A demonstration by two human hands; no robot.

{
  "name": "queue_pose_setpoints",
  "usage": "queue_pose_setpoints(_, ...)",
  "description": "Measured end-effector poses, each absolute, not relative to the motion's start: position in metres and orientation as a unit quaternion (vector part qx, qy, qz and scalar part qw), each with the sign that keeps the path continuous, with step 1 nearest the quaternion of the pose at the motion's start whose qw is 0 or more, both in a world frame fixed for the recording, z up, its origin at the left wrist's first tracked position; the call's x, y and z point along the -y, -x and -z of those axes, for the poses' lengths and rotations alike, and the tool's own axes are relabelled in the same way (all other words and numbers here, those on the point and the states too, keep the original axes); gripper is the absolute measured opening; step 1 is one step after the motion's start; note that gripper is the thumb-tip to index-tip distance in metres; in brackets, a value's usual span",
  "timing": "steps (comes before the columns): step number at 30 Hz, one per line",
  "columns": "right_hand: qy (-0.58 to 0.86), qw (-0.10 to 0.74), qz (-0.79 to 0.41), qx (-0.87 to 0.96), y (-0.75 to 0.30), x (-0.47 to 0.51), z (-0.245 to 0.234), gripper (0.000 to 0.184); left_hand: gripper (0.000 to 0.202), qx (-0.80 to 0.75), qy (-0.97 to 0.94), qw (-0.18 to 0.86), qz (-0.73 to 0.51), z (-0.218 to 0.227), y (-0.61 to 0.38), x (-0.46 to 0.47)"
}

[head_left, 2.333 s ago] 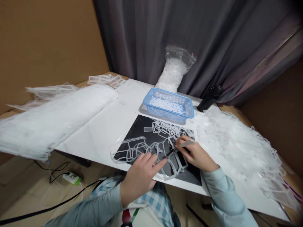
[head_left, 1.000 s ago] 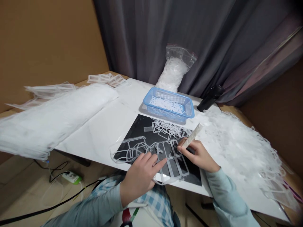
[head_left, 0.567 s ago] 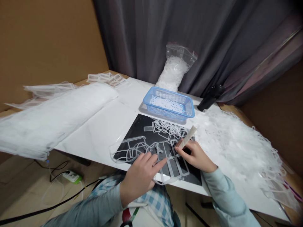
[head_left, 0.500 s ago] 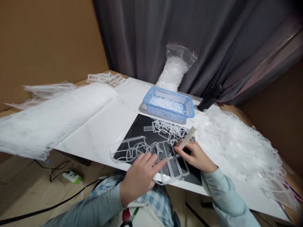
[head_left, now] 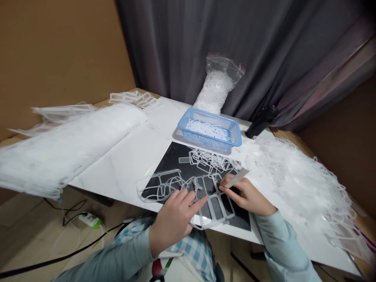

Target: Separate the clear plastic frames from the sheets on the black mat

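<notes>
A clear plastic sheet of joined rectangular frames (head_left: 188,188) lies on a black mat (head_left: 173,158) at the table's near edge. My left hand (head_left: 173,217) rests flat on this sheet, fingers stretched out and pressing it down. My right hand (head_left: 246,196) is pinched round a thin pale blade-like tool (head_left: 236,178), its tip down on the frames near the sheet's right part. Loose cut-out frames (head_left: 210,160) are heaped at the mat's far side.
A blue basket (head_left: 210,131) with white pieces stands behind the mat, a filled clear bag (head_left: 216,86) beyond it. A black cylinder (head_left: 260,121) lies at the right. Tangled white scrap (head_left: 302,188) covers the right side; stacked white sheets (head_left: 64,145) fill the left.
My right hand lifted the tool upright off the sheet, then brought it back down lower and flatter onto the frames. My left hand has stayed put.
</notes>
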State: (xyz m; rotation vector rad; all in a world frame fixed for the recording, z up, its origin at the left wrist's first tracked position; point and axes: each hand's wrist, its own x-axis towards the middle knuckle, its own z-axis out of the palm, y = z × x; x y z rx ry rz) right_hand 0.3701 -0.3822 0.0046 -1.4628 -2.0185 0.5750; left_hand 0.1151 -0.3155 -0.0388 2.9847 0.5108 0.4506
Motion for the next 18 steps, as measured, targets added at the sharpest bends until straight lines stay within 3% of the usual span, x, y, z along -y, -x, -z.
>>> queue_pose_setpoints(11, 0.556, 0.321, -0.173, 0.747, -0.371, 0.382, -0.004, 0.018, 0.074, -0.162, -0.973, 0.044, -0.16, 0.04, -0.116, 0.313)
queue_pose_setpoints(18, 0.641, 0.453, -0.023, 0.62, -0.387, 0.384, -0.002, 0.016, 0.069, -0.164, -0.973, 0.04, -0.158, 0.04, -0.115, 0.315)
